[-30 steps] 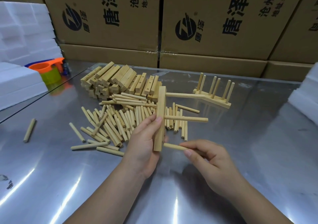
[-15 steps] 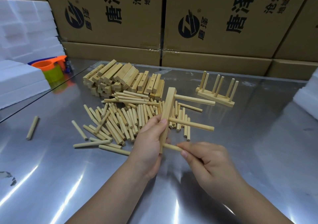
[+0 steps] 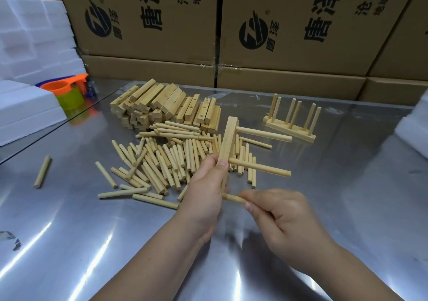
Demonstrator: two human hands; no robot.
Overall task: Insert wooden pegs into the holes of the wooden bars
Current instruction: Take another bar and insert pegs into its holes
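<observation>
My left hand (image 3: 205, 190) grips a wooden bar (image 3: 228, 141) near its lower end and holds it almost upright above the table. Two pegs stick out of the bar to the right, an upper peg (image 3: 264, 134) and a middle peg (image 3: 259, 167). My right hand (image 3: 282, 219) pinches a third peg (image 3: 232, 198) whose tip meets the bar's bottom end; whether it sits in the hole is hidden by my left hand. A heap of loose pegs (image 3: 162, 161) lies behind my hands, with a stack of bars (image 3: 166, 108) behind it.
Two bars with several upright pegs (image 3: 291, 120) stand at the back right. One stray peg (image 3: 42, 171) lies far left. White foam blocks (image 3: 25, 113) and orange and green plastic cups (image 3: 67, 94) sit at the left; cardboard boxes (image 3: 278, 34) line the back. Steel table (image 3: 347, 185).
The bar with its pegs has tilted and shifted a little to the right. My right hand has kept the third peg at the bar's bottom end.
</observation>
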